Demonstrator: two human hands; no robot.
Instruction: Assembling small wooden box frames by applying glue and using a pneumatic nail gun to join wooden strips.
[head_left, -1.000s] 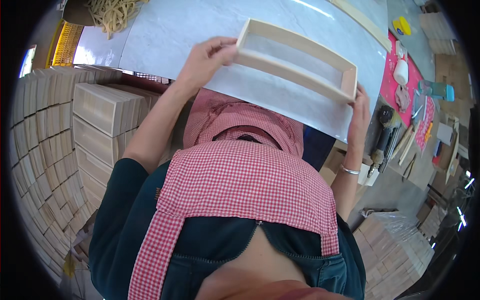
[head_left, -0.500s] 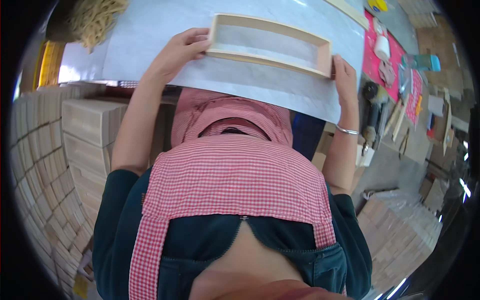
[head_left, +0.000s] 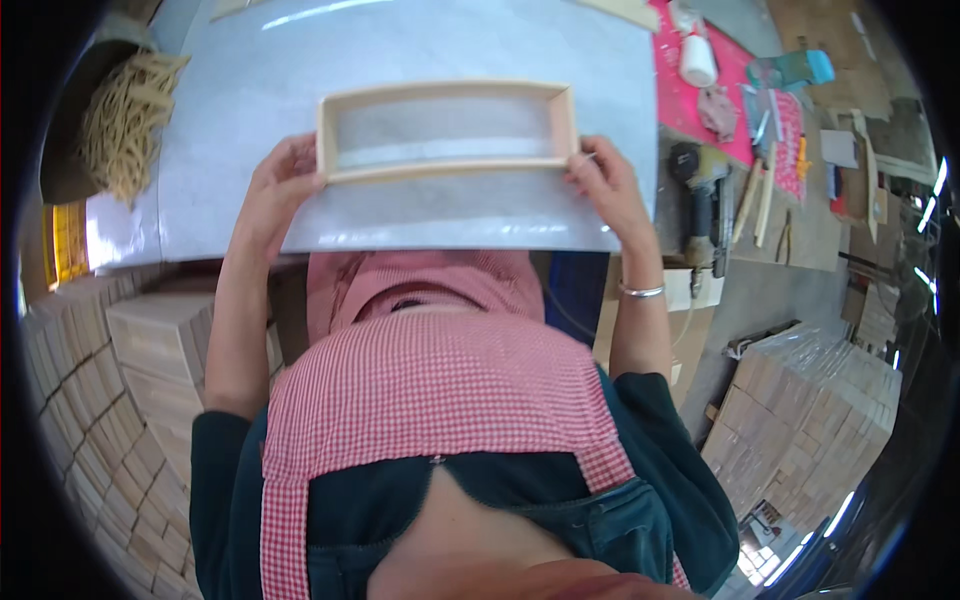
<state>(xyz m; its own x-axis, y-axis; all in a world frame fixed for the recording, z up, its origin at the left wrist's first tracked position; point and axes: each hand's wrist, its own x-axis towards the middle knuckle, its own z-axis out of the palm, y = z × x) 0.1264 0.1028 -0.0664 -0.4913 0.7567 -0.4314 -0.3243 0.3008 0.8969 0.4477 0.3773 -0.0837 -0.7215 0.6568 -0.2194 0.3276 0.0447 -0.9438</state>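
Note:
A long, pale wooden rectangular frame [head_left: 450, 167] is held level over the grey-white tabletop [head_left: 400, 215], whose surface shows through its middle. My left hand [head_left: 283, 188] grips its left end, thumb on the near corner and fingers curled round the outer side. At the opposite end, my right hand [head_left: 608, 185] pinches the near right corner between bent fingers. Something thin and pale shows by the right fingertips, too small to name. Whether the frame's underside touches the table I cannot tell.
A dark container of rubber bands [head_left: 125, 130] sits at the left. On the right, a pink sheet [head_left: 675, 90] carries a white bottle [head_left: 697, 62], near a dark power tool [head_left: 697, 200] and wooden sticks [head_left: 765, 195]. Wood blocks are stacked low left; a plastic-wrapped stack [head_left: 810, 400] stands low right.
The view has turned and shifted, so the table edge and frame look more level. Both hands still hold the frame's ends; the right fingers have moved onto its near corner.

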